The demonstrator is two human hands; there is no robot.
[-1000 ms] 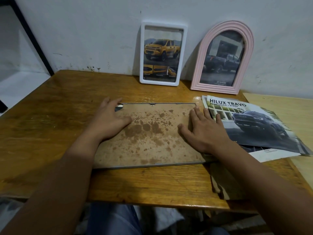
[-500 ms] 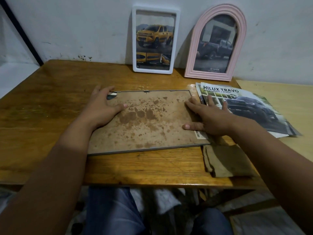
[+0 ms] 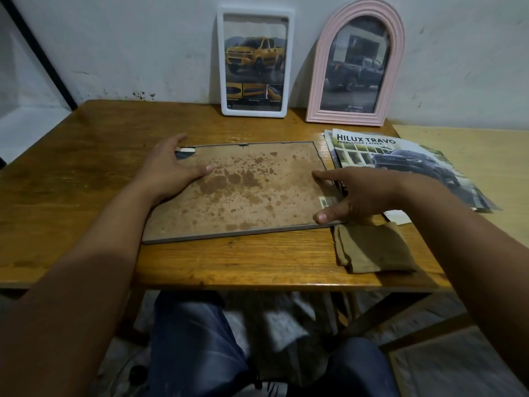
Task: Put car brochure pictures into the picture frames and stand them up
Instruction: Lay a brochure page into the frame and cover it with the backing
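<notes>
A large picture frame (image 3: 243,193) lies face down on the wooden table (image 3: 86,156), its stained brown backing board up. My left hand (image 3: 169,170) rests flat on the frame's far left corner, fingers straight. My right hand (image 3: 355,196) is at the frame's right edge, with thumb and forefinger on the backing board and the other fingers off the edge. A white frame (image 3: 255,64) with a yellow pickup picture and a pink arched frame (image 3: 356,67) with a dark pickup picture stand against the wall. Car brochures (image 3: 406,161) lie to the right.
A folded brown cloth (image 3: 369,247) lies near the table's front right corner. A lighter wooden surface (image 3: 472,156) adjoins on the right. My knees in jeans (image 3: 194,339) are under the table's front edge.
My right hand slid from flat on the backing board to the frame's right edge, uncovering a small label. The left hand stayed on the far left corner. The view tilted down.
</notes>
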